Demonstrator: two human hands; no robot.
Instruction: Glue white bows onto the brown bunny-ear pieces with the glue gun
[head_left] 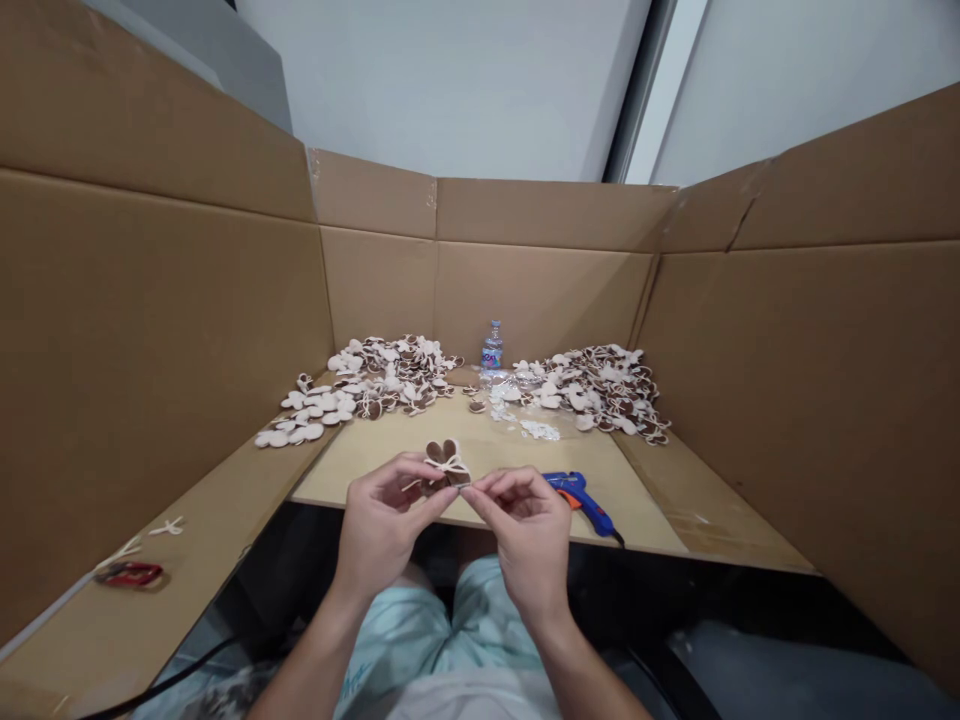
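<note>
While both hands are meeting at the lower middle of the frame, a brown piece (435, 455) with rounded lobes is sitting between them, just above the near edge of the counter (645, 510). The left hand (379, 510) is holding it in a narrow grip of thumb and fingers, and the right hand (529, 525) is pinching at its lower right edge; exactly what lies between those fingertips is too small to tell.

A cream bow (448, 465) is already lying across the piece, so that part is looking done, while the lower edge is apparently still needing work. Similar pieces are filling a left pile (390, 375) and a right pile (600, 385) beyond the hands, many showing bows and others lying pale side up; how many are finished cannot be told.

Loose white bits (540, 430) are lying right of centre, seemingly unused. A blue glue gun (592, 505) is resting just beside the right hand, and a spare string bow (166, 527) is lying near a red tool (131, 573) at the lower left.
</note>
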